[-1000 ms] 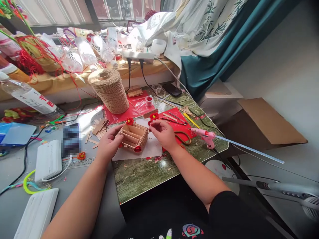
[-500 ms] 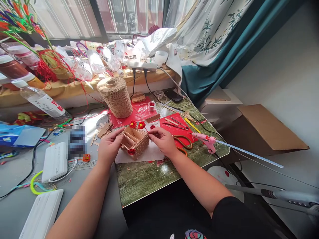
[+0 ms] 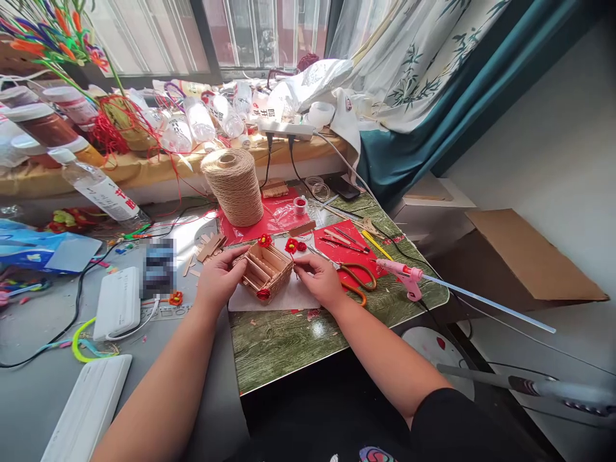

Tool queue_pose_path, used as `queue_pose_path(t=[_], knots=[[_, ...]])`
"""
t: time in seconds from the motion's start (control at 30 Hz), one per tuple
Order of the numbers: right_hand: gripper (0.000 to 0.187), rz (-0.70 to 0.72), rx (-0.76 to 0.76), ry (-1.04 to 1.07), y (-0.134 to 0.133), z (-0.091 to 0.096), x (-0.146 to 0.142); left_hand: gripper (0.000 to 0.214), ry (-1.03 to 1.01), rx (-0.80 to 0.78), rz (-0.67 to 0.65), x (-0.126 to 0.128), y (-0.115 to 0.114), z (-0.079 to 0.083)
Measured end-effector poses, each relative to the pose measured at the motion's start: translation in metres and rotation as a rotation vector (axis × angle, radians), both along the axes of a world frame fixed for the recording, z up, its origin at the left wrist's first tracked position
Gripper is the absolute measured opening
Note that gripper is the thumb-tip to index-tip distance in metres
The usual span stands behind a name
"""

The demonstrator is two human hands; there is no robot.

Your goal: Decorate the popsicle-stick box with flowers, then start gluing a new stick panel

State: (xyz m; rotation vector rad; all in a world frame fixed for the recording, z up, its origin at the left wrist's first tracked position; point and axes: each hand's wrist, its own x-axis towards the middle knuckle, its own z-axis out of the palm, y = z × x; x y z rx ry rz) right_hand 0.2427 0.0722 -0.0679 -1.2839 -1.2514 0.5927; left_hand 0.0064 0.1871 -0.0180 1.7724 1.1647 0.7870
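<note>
A small box of wooden sticks wrapped in twine (image 3: 265,273) stands on a white sheet on the green table (image 3: 289,340). Red flowers sit on its far corner (image 3: 264,240) and its near corner. My left hand (image 3: 219,279) grips the box's left side, fingers curled round it. My right hand (image 3: 318,277) is pinched on the stem of another small red flower (image 3: 291,246), held against the box's right corner.
A big cone of jute twine (image 3: 235,186) stands behind the box. Orange-handled scissors (image 3: 356,282) and a pink glue gun (image 3: 407,277) lie to the right. Loose wooden sticks (image 3: 206,247), white boxes (image 3: 118,311), cables and plastic bottles crowd the left and the sill.
My right hand has brought the red flower down from above the table to the box's right corner. My left hand has kept hold of the box. My view has tilted up slightly.
</note>
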Motion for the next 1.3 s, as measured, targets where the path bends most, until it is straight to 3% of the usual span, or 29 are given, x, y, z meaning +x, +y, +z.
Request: queue_pose_path(t=[0.2,0.43,0.67,0.87,1.07,1.2,1.3], knots=[[0.013,-0.007,-0.013,-0.145,0.000,0.001,0.000,0.051,0.053,0.007,0.014,-0.003,0.002,-0.003],[0.010,0.006,-0.104,-0.174,0.000,-0.002,-0.003,0.050,-0.045,-0.021,0.014,-0.001,0.000,-0.005],[0.016,-0.033,-0.106,-0.002,0.003,-0.006,-0.007,0.041,0.031,0.127,0.097,0.005,-0.011,0.003],[0.017,-0.050,-0.078,0.092,0.006,-0.004,-0.009,0.040,-0.028,0.113,0.081,0.009,-0.020,0.007],[0.018,-0.186,-0.009,0.067,0.015,0.008,-0.015,0.036,-0.124,0.126,0.156,0.013,-0.026,0.010],[0.018,-0.164,-0.024,0.123,0.022,0.005,-0.015,0.036,-0.104,0.137,0.188,0.016,-0.025,0.006],[0.020,-0.130,-0.057,0.203,0.024,-0.003,-0.013,0.039,-0.090,0.092,0.121,0.014,-0.019,0.002]])
